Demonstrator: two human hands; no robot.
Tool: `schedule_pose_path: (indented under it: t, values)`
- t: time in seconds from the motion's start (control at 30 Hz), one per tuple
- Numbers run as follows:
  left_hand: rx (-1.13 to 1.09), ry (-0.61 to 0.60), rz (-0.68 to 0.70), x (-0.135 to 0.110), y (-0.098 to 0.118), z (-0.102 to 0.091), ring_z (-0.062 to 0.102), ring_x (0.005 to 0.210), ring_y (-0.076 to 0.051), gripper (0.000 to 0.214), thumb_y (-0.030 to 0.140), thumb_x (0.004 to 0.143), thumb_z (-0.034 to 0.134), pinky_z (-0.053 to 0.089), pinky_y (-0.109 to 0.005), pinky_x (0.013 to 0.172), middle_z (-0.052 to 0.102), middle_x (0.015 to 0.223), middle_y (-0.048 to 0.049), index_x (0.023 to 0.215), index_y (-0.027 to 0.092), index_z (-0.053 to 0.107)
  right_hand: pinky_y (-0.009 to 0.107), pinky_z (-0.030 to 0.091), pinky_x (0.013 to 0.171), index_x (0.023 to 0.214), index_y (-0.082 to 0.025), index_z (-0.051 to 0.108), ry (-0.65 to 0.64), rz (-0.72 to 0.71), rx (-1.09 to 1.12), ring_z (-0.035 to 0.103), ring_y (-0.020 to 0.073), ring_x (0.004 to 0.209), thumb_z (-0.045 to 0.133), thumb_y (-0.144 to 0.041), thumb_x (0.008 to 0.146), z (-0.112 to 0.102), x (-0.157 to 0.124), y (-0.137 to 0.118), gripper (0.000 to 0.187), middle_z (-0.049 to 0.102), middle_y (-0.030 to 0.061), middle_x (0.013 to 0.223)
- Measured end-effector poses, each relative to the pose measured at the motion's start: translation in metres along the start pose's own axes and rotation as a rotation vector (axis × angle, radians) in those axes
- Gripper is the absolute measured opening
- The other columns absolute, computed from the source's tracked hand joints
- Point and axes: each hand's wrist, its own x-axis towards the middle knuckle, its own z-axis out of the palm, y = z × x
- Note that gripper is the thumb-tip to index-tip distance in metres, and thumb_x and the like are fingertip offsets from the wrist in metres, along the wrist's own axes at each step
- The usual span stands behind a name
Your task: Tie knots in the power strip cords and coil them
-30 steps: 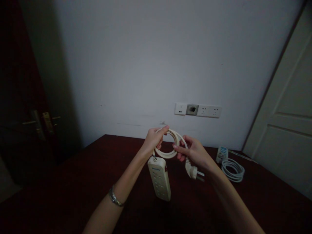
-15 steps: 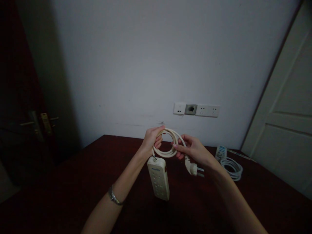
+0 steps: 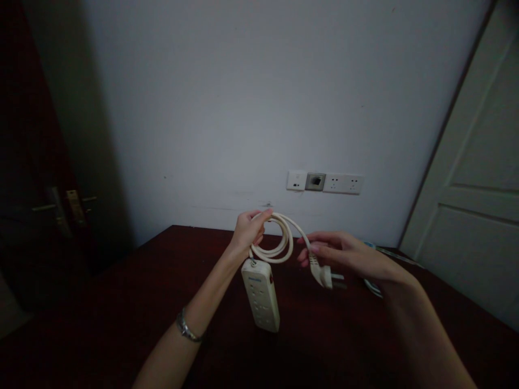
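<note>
My left hand (image 3: 248,231) is closed round the coiled white cord (image 3: 288,248) of a power strip, thumb on top of the loops. The white power strip (image 3: 261,297) hangs below that hand, its socket face towards me and slightly tilted. My right hand (image 3: 332,251) pinches the cord's end just above the plug (image 3: 324,275), to the right of the coil. The plug's metal prongs point right. Some fingers of my right hand lie behind the cord.
On the white wall is a row of outlets (image 3: 324,182) behind the hands. A second coiled cable (image 3: 373,288) lies on the dark red table (image 3: 194,243) at right, mostly hidden by my right arm. Doors stand at both sides.
My right hand has moved right, away from the coil loops, taking the plug end with it. My left hand still grips the coil, which has shifted slightly left with the strip.
</note>
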Motion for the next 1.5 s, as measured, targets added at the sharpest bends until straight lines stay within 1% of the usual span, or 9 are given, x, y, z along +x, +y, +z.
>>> schedule_pose_path:
  t: [0.17, 0.3, 0.43, 0.63, 0.77, 0.9, 1.1, 1.37, 1.5]
  values:
    - [0.153, 0.125, 0.072, 0.004, -0.003, -0.004, 0.021, 0.028, -0.002, 0.034, 0.047, 0.068, 0.066, 0.013, -0.017, 0.032, 0.027, 0.035, 0.0118, 0.066, 0.015, 0.053, 0.025, 0.047, 0.064, 0.106, -0.017, 0.061, 0.047, 0.018, 0.119, 0.062, 0.0146, 0.075, 0.068, -0.036, 0.073, 0.001, 0.001, 0.003, 0.038, 0.067, 0.0072, 0.088]
    - [0.201, 0.157, 0.119, 0.003, -0.004, -0.002, 0.024, 0.031, -0.002, 0.037, 0.05, 0.067, 0.066, 0.014, -0.018, 0.034, 0.031, 0.036, 0.0103, 0.069, 0.014, 0.058, 0.025, 0.046, 0.064, 0.091, -0.016, 0.063, 0.087, -0.057, 0.098, 0.059, 0.0119, 0.069, 0.075, -0.03, 0.065, 0.007, 0.007, 0.001, 0.032, 0.065, 0.0029, 0.079]
    - [0.187, 0.118, 0.129, 0.0, -0.006, 0.002, 0.025, 0.03, -0.003, 0.037, 0.051, 0.068, 0.064, 0.015, -0.018, 0.033, 0.031, 0.036, 0.0103, 0.069, 0.015, 0.054, 0.028, 0.046, 0.07, 0.077, -0.016, 0.059, 0.137, -0.148, 0.015, 0.058, 0.0137, 0.072, 0.077, -0.033, 0.06, 0.015, 0.014, -0.003, 0.03, 0.062, 0.0017, 0.076]
    - [0.073, -0.011, 0.034, -0.007, -0.004, 0.008, 0.022, 0.027, -0.003, 0.035, 0.05, 0.072, 0.062, 0.015, -0.016, 0.03, 0.027, 0.035, 0.0125, 0.073, 0.017, 0.05, 0.029, 0.045, 0.066, 0.073, -0.018, 0.055, 0.331, -0.263, -0.08, 0.054, 0.0133, 0.068, 0.074, -0.04, 0.062, 0.023, 0.021, -0.004, 0.031, 0.057, -0.0001, 0.073]
    - [0.009, -0.047, -0.014, -0.012, 0.0, 0.012, 0.02, 0.027, -0.002, 0.032, 0.046, 0.074, 0.062, 0.014, -0.016, 0.03, 0.026, 0.035, 0.0128, 0.072, 0.017, 0.049, 0.031, 0.047, 0.07, 0.077, -0.019, 0.052, 0.436, -0.312, -0.123, 0.056, 0.016, 0.075, 0.071, -0.041, 0.065, 0.024, 0.024, 0.0, 0.032, 0.058, 0.002, 0.081]
    - [-0.043, -0.061, -0.016, -0.014, 0.002, 0.012, 0.019, 0.027, -0.002, 0.032, 0.046, 0.074, 0.062, 0.013, -0.016, 0.031, 0.025, 0.036, 0.0129, 0.07, 0.018, 0.047, 0.033, 0.049, 0.074, 0.082, -0.02, 0.049, 0.439, -0.385, -0.16, 0.056, 0.0191, 0.088, 0.068, -0.04, 0.069, 0.027, 0.027, 0.005, 0.03, 0.057, 0.0043, 0.091]
    - [-0.026, -0.078, 0.021, -0.015, 0.003, 0.011, 0.02, 0.026, -0.002, 0.031, 0.045, 0.078, 0.058, 0.014, -0.016, 0.029, 0.027, 0.036, 0.0125, 0.07, 0.018, 0.046, 0.031, 0.052, 0.072, 0.079, -0.02, 0.045, 0.483, -0.509, -0.14, 0.057, 0.0181, 0.093, 0.065, -0.032, 0.074, 0.034, 0.034, 0.013, 0.023, 0.051, 0.0062, 0.11]
    - [0.008, -0.098, 0.04, -0.012, 0.002, 0.01, 0.022, 0.025, -0.003, 0.033, 0.049, 0.077, 0.058, 0.017, -0.015, 0.029, 0.028, 0.036, 0.0124, 0.071, 0.019, 0.045, 0.032, 0.052, 0.068, 0.081, -0.021, 0.045, 0.583, -0.562, -0.261, 0.057, 0.0192, 0.089, 0.059, -0.032, 0.079, 0.04, 0.039, 0.02, 0.018, 0.054, 0.0074, 0.101]
    - [0.046, -0.105, 0.081, -0.012, 0.001, 0.011, 0.028, 0.025, -0.004, 0.035, 0.05, 0.076, 0.059, 0.023, -0.016, 0.03, 0.031, 0.036, 0.0115, 0.07, 0.019, 0.045, 0.034, 0.05, 0.071, 0.087, -0.02, 0.049, 0.662, -0.554, -0.476, 0.053, 0.02, 0.089, 0.056, -0.029, 0.08, 0.04, 0.042, 0.023, 0.013, 0.053, 0.008, 0.097]
